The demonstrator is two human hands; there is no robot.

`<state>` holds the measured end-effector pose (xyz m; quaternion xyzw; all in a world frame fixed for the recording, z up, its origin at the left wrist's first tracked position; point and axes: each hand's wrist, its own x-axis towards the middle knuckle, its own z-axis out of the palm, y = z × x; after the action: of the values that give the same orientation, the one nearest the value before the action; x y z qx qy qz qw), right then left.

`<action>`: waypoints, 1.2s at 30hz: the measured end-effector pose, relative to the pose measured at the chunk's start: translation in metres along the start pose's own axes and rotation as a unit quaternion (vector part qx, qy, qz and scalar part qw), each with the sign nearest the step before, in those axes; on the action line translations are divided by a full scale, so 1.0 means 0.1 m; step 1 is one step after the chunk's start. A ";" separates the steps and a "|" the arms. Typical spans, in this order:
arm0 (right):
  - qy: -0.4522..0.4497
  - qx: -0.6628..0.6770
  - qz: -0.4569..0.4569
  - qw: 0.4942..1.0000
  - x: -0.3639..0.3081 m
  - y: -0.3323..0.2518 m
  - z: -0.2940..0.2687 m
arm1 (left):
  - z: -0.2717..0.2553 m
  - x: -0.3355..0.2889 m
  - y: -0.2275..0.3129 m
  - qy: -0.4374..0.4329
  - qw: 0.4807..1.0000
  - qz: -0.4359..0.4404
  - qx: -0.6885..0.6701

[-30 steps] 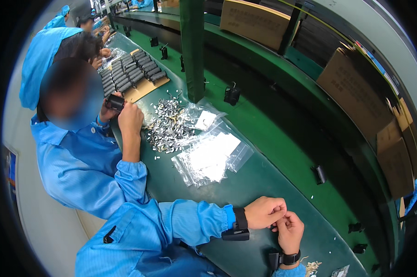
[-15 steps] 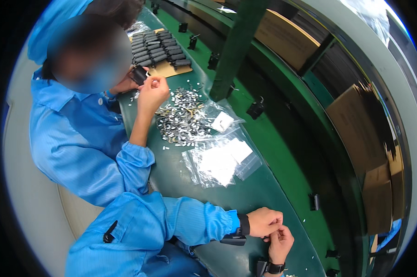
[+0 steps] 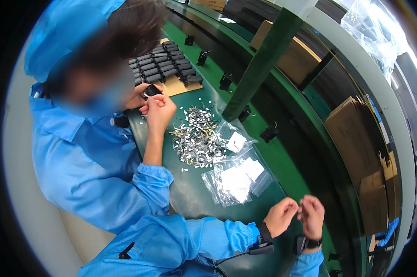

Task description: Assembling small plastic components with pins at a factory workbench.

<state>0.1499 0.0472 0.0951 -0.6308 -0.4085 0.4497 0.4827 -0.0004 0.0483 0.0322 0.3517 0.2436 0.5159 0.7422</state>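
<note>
My left hand (image 3: 280, 218) is closed over the right end of the green bench, fingertips pinched together. Close beside it, my right hand (image 3: 312, 216) is closed too, with curled fingers and a small gap between the hands. Whatever either pinch holds is too small or hidden to make out. Each wrist carries a black band with a dark flat unit. Nearest to my left hand lie clear plastic bags (image 3: 238, 182) with white contents. At the left, a co-worker's hand (image 3: 160, 113) works at a black rounded device (image 3: 151, 90) held in their other hand.
On the green bench (image 3: 190, 196) is a heap of small white-ended wired parts (image 3: 199, 143). Beyond, black devices (image 3: 155, 67) stand in rows on cardboard (image 3: 183, 87). A green post (image 3: 264, 64) rises beside a green belt carrying small black units (image 3: 268, 134). Cardboard boxes (image 3: 356, 138) stand right.
The whole view has shifted, and the scene sits farther right. My hands, touching before, are now slightly apart. The co-worker's hand remains at the black device.
</note>
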 end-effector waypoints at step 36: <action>0.082 -0.213 -0.166 0.959 -0.55 -0.07 0.61 | -0.19 0.09 0.24 0.024 0.993 0.096 0.061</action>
<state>0.0758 0.0108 0.1038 -0.6769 -0.5529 0.2126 0.4369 -0.0252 0.0674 0.0390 0.4061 0.2575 0.5767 0.6604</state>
